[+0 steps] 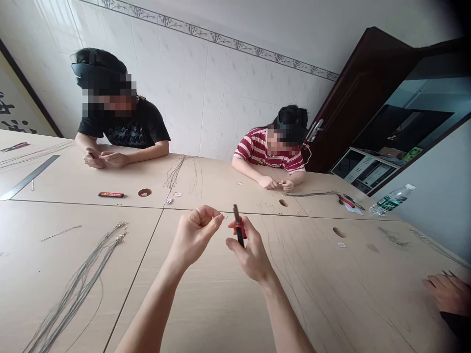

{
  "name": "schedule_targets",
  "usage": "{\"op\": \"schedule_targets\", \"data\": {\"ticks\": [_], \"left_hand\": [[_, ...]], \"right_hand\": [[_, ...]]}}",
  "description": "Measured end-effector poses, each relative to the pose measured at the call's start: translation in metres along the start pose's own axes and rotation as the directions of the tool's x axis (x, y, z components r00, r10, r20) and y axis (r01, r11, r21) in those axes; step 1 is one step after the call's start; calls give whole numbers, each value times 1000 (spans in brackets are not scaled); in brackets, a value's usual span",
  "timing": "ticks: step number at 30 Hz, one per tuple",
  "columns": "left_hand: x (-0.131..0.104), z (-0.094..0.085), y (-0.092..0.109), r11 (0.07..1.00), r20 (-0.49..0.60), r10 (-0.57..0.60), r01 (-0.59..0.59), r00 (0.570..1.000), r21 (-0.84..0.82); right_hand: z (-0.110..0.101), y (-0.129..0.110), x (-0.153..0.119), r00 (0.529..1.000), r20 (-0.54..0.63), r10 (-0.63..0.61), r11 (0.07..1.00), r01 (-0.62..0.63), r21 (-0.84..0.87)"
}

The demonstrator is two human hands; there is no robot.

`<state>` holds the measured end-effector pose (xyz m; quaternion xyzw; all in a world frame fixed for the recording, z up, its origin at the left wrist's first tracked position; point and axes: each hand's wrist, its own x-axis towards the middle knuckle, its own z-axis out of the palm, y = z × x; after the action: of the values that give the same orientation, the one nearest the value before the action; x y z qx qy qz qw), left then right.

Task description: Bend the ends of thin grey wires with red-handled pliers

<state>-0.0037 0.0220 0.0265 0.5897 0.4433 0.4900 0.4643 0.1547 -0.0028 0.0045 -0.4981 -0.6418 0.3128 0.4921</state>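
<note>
Pale tiled wall closes off the far side of the room, and before it spreads a broad, light wooden table. On its near left lies a long bundle of thin grey cords; they look light and limp, prone to tangling, so the gathered end at the far tip seems the better hold. Over the table's middle, the right hand wraps round red-and-black pliers, nose pointing far. They look stiff and rather small, best taken by the handles; whether their jaws are parted I cannot tell. Left of them, the left hand is curled, thumb and forefinger pinched narrow, both forearms reaching in from the near edge. Just beyond those fingertips shows a tiny ring-like piece, probably very light and easily dropped, calling for a fingertip pinch at its edge.
</note>
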Motion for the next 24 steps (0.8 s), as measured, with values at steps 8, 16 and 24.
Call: {"op": "schedule_targets", "data": {"ticks": [8, 16, 24], "left_hand": [[-3, -1, 1, 1000, 103, -10, 12, 995, -19], [-3, -1, 3, 1000, 140, -1, -3, 990, 27], [-5, -2, 6, 995, 154, 42, -55, 987, 81]], "right_hand": [[-1, -11, 5, 999, -12, -48, 953, 50, 300], [0, -9, 9, 998, 17, -65, 965, 58, 255], [-1, -6, 7, 996, 23, -85, 958, 75, 277]]}}
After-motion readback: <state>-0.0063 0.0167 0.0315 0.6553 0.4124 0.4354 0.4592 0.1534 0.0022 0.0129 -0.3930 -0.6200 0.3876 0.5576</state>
